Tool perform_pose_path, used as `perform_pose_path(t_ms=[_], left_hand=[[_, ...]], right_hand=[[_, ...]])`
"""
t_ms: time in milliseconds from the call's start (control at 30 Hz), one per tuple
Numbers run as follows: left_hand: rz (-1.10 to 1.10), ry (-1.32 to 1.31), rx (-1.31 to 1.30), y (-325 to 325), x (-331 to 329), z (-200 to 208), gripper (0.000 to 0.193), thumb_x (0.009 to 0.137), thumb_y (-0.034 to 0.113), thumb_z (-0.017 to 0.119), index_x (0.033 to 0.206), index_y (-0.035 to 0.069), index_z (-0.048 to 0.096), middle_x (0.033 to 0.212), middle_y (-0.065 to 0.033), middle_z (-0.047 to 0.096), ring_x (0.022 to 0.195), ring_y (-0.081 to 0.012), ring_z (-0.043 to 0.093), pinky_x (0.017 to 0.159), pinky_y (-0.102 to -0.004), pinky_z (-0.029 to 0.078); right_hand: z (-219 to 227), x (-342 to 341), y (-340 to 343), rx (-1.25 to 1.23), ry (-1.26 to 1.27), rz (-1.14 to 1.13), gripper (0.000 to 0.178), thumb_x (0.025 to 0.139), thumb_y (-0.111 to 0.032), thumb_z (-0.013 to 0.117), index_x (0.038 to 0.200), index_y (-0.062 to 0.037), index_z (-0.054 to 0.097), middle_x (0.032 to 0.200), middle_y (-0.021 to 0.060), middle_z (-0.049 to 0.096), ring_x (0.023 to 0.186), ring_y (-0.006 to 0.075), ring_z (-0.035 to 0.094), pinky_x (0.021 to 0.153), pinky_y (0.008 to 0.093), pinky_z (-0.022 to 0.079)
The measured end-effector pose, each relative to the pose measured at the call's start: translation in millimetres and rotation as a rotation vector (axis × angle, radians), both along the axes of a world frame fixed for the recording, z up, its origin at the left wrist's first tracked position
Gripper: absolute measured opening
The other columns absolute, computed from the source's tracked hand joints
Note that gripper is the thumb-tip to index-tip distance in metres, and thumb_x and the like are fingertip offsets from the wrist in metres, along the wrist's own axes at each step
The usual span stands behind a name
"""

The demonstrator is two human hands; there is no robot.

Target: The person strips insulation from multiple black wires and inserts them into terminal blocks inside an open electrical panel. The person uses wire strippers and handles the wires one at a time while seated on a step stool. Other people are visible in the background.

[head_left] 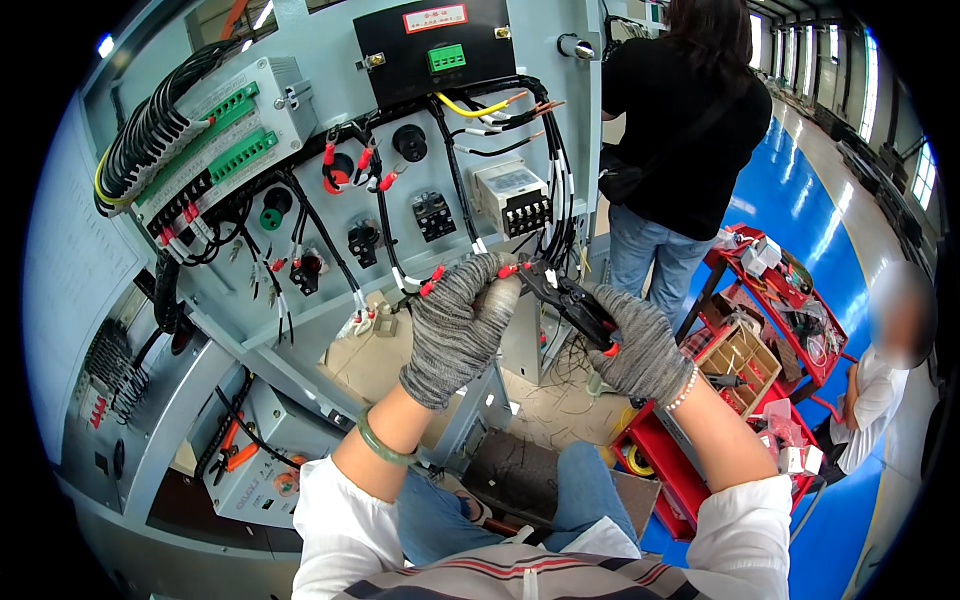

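Note:
My left hand point(457, 328), in a grey knitted glove, is closed with its fingertips pinching a wire that ends in a red insulated terminal point(510, 270). My right hand point(642, 347), gloved the same way, grips black-handled crimping pliers point(572, 303). The pliers' jaws are at the red terminal; whether they press on it cannot be made out. Just left of my left hand, other wires with red terminals point(432, 280) stick out. Above both hands, a grey relay-like module point(510, 195) and black switch blocks point(433, 216) sit on the cabinet panel point(330, 85).
At the upper left, a terminal unit point(235, 140) carries a thick black wire bundle point(160, 135). A person in black point(680, 110) stands close on the right. Beyond my right arm is a red tool cart point(790, 310) with a wooden divided box point(745, 365). Another person point(870, 400) sits or stands farther right.

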State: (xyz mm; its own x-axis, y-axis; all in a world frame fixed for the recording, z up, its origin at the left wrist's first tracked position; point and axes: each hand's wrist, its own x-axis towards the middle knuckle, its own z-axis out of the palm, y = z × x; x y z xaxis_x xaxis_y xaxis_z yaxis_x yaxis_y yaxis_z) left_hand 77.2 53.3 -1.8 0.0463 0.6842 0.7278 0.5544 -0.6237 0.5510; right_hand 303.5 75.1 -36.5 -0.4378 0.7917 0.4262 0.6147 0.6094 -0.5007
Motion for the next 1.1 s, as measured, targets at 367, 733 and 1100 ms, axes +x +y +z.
perform_pose_path(t_ms=[367, 733, 1100], left_hand=[[-0.094, -0.223, 0.101, -38, 13, -48, 0.038, 0.089, 0.021, 0.061, 0.121, 0.002, 0.053, 0.06, 0.0059, 0.039, 0.049, -0.0049, 0.035, 0.047, -0.0205, 0.033], [-0.664, -1.86, -0.897, -83, 37, -172, 0.043, 0.096, 0.033, 0.046, 0.126, 0.002, 0.047, 0.12, -0.0145, 0.056, 0.113, -0.0276, 0.053, 0.1, -0.04, 0.042], [-0.718, -1.921, -0.747, -84, 41, -173, 0.038, 0.097, 0.028, 0.045, 0.123, 0.001, 0.049, 0.118, -0.0144, 0.058, 0.107, -0.0272, 0.057, 0.097, -0.0412, 0.045]], right_hand=[[-32, 21, -35, -0.028, 0.312, 0.022, 0.057, 0.076, -0.01, 0.067, 0.128, 0.0004, 0.045, 0.107, 0.0193, 0.059, 0.097, 0.0314, 0.06, 0.085, 0.0363, 0.048], [-86, -30, -91, -0.444, 0.379, 0.153, 0.028, 0.081, -0.014, 0.065, 0.104, -0.0003, 0.056, 0.086, 0.0159, 0.063, 0.078, 0.0292, 0.064, 0.069, 0.0347, 0.05], [-105, -54, -94, -0.27, 0.285, 0.094, 0.031, 0.075, -0.007, 0.071, 0.101, -0.0021, 0.055, 0.083, 0.011, 0.063, 0.073, 0.0207, 0.063, 0.064, 0.0307, 0.05]])
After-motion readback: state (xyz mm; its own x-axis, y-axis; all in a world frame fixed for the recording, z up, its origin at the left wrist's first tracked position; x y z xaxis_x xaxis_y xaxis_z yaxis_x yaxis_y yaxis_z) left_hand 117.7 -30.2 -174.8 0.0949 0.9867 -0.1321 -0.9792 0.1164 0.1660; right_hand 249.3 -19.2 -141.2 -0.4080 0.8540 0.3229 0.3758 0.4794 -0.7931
